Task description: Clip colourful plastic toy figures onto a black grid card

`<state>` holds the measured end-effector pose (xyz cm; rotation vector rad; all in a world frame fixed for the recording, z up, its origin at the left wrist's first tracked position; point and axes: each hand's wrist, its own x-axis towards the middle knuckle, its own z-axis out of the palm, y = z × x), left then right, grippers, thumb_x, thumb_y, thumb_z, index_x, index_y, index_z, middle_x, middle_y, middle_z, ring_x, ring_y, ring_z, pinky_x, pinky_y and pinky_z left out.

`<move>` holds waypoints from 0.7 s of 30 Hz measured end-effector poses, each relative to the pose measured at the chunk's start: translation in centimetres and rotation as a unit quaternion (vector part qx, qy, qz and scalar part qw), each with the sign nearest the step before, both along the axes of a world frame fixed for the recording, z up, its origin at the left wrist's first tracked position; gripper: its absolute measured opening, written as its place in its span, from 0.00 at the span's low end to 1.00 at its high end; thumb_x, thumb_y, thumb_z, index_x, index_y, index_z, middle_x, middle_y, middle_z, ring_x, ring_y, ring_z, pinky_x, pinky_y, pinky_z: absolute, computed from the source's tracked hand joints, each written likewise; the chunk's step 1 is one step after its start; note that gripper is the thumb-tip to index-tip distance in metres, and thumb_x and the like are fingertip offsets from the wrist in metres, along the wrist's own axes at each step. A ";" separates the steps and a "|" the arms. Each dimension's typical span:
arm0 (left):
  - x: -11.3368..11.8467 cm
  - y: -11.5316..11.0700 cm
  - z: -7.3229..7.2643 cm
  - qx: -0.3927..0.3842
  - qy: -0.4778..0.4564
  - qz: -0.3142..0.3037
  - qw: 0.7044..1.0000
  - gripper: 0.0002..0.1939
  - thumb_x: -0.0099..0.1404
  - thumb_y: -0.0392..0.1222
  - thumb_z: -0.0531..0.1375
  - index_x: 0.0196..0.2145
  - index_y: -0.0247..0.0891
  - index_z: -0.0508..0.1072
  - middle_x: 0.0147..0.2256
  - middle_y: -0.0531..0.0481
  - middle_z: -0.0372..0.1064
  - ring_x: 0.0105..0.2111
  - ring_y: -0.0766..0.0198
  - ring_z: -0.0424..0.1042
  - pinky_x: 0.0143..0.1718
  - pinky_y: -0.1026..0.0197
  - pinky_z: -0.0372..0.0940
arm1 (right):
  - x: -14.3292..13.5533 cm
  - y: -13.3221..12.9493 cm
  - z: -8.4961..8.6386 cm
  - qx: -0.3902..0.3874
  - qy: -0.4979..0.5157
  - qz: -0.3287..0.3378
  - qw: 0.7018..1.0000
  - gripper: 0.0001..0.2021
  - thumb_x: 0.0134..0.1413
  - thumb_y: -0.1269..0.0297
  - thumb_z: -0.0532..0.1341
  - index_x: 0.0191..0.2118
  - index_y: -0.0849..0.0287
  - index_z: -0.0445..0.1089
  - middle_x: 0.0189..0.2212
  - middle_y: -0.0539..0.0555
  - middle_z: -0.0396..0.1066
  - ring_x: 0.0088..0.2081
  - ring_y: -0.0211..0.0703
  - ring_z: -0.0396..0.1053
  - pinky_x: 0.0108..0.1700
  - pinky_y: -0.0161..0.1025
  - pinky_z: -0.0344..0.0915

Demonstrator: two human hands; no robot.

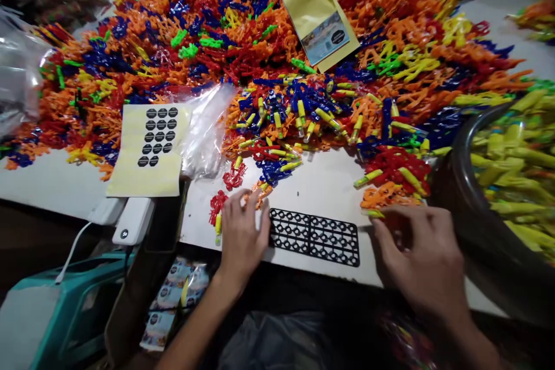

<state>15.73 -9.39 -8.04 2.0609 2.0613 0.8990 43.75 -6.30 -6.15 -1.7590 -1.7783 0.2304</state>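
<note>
My left hand (241, 231) is over the white tabletop, fingers apart, its fingertips at an orange plastic figure (262, 189) that they partly cover. Close by are red figures (218, 205) and a blue figure (276, 171) with small yellow tubes. To its right lies a black plastic grid (313, 237) with rows of small rings. My right hand (422, 257) is curled, thumb and forefinger meeting at a small yellow tube (373, 214) beside a pile of orange figures (385, 195). Red figures (396, 165) lie just behind.
A large heap of coloured plastic figures (243, 29) covers the back. At right stands a dark tub (462, 156) of yellow tubes. A yellow sticker sheet (130, 156), a clear bag (206, 133) and a white power bank (135, 221) are at left. A yellow card (303, 3) tops the heap.
</note>
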 end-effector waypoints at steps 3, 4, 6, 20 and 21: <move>-2.4 0.8 -0.1 -0.024 0.002 0.019 1.000 0.18 0.76 0.44 0.61 0.61 0.39 0.72 0.57 0.35 0.70 0.58 0.43 0.67 0.61 0.38 0.63 | -0.4 -1.1 1.4 -0.021 0.201 -0.073 0.977 0.16 0.59 0.47 0.67 0.45 0.50 0.71 0.35 0.54 0.69 0.31 0.48 0.70 0.30 0.46 0.72; -2.8 1.0 -0.2 -0.031 -0.004 0.013 0.999 0.16 0.76 0.44 0.60 0.59 0.40 0.73 0.55 0.37 0.72 0.57 0.45 0.69 0.61 0.40 0.64 | -0.5 -1.3 1.8 -0.052 0.280 -0.090 0.954 0.16 0.57 0.47 0.69 0.45 0.49 0.70 0.32 0.52 0.68 0.28 0.47 0.69 0.27 0.44 0.70; -3.4 1.0 -0.3 -0.037 -0.023 0.005 0.999 0.13 0.77 0.43 0.60 0.56 0.41 0.75 0.51 0.40 0.75 0.53 0.48 0.71 0.60 0.42 0.64 | -1.0 -1.3 2.1 -0.128 0.429 -0.094 0.890 0.17 0.55 0.47 0.71 0.44 0.47 0.69 0.28 0.50 0.68 0.24 0.47 0.68 0.22 0.43 0.67; -2.5 -2.9 3.1 0.065 -0.286 0.085 0.952 0.19 0.75 0.37 0.63 0.61 0.44 0.69 0.53 0.46 0.73 0.52 0.61 0.76 0.54 0.60 0.71 | -8.1 -2.1 -1.2 -0.272 0.590 0.098 0.754 0.24 0.61 0.46 0.68 0.58 0.50 0.73 0.43 0.59 0.80 0.43 0.55 0.78 0.45 0.53 0.77; -2.4 -3.0 3.3 0.078 -0.297 0.083 0.948 0.19 0.75 0.35 0.64 0.60 0.44 0.70 0.52 0.47 0.74 0.52 0.61 0.76 0.53 0.61 0.71 | -8.6 -2.1 -1.3 -0.275 0.588 0.105 0.753 0.26 0.60 0.47 0.70 0.59 0.51 0.72 0.43 0.58 0.81 0.41 0.52 0.78 0.43 0.50 0.77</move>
